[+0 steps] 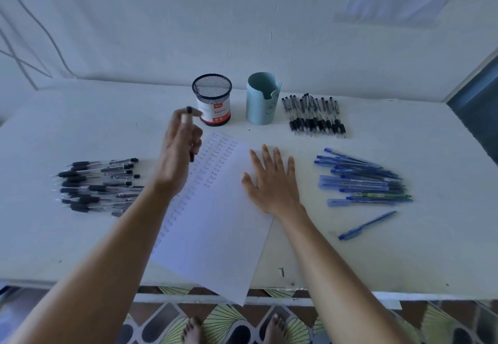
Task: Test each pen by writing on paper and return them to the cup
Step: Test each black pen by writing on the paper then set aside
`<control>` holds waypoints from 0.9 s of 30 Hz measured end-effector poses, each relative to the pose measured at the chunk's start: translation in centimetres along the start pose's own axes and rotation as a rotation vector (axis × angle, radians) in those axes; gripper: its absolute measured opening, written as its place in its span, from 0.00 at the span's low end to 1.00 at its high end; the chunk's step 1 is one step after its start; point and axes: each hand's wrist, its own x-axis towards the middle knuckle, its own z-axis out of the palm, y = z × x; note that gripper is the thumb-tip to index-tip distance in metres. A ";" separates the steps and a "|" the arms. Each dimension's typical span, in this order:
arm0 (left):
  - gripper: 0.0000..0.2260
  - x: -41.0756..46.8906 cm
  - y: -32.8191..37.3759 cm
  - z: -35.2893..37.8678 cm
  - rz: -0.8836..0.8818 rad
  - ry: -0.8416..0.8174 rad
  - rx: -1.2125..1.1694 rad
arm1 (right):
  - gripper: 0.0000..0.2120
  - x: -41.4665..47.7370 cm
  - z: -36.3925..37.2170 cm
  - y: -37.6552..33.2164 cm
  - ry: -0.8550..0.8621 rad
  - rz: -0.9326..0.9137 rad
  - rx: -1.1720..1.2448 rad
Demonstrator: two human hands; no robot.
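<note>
My left hand (179, 152) is raised above the table and holds a black pen (189, 110) upright, its cap end showing above my fingers, just left of the black mesh cup (212, 99). My right hand (272, 179) lies flat with spread fingers on the white paper (215, 222), which bears columns of the written word "Test". A pale blue cup (262, 99) stands to the right of the mesh cup.
Black pens lie in a pile at the left (99, 186) and in a row at the back right (314, 116). Blue pens (363, 179) lie at the right, one apart (366, 225) nearer me. The paper overhangs the table's front edge (350, 296).
</note>
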 end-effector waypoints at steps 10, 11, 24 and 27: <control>0.17 -1.2 -0.3 -0.2 -0.245 0.080 -0.642 | 0.31 0.0 -0.1 0.0 -0.008 0.001 0.010; 0.18 -1.2 -0.4 -0.2 -0.244 0.073 -0.631 | 0.31 0.0 -0.1 0.0 -0.006 0.000 0.008; 0.10 -1.9 -3.1 -0.9 -0.140 0.129 0.095 | 0.32 0.1 -0.2 -0.1 -0.004 0.015 0.020; 0.06 -2.2 -3.2 -1.2 -0.155 0.091 0.317 | 0.32 0.2 -0.3 -0.1 -0.013 0.021 0.022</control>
